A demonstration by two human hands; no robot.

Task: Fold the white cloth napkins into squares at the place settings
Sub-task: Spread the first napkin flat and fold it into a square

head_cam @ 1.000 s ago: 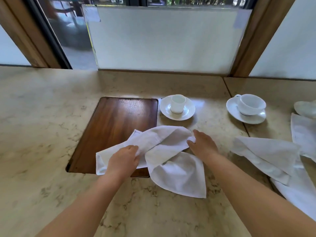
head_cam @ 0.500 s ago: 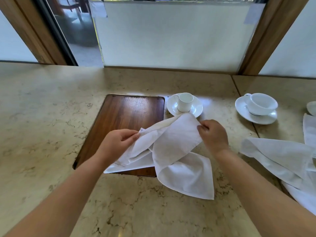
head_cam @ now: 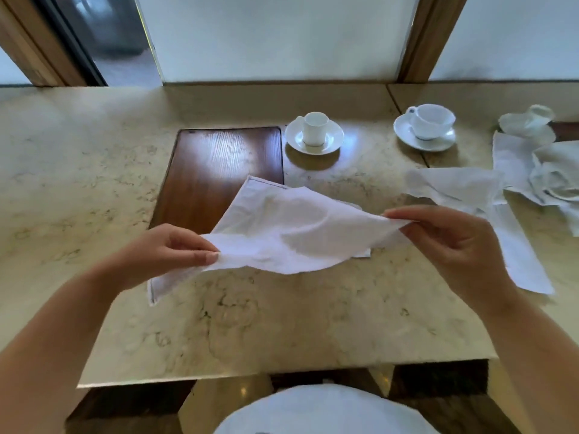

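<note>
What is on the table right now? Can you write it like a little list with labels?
left hand: pinching one edge of the napkin
right hand: pinching the opposite edge
napkin: white, partly lifted, not yet square
wooden board: under the napkin's far corner
small cup on saucer: beside the board
wide cup on saucer: farther right
other napkins: unfolded, at right
table: marble

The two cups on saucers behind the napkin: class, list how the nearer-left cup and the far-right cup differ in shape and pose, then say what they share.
1. The left cup is narrow and straight-sided; the right cup is wide and bowl-shaped.
2. The left cup stands just right of the wooden board; the right cup sits further right, near the loose napkins.
Shared: both are white, upright, each on a white saucer, handle toward the left.
</note>
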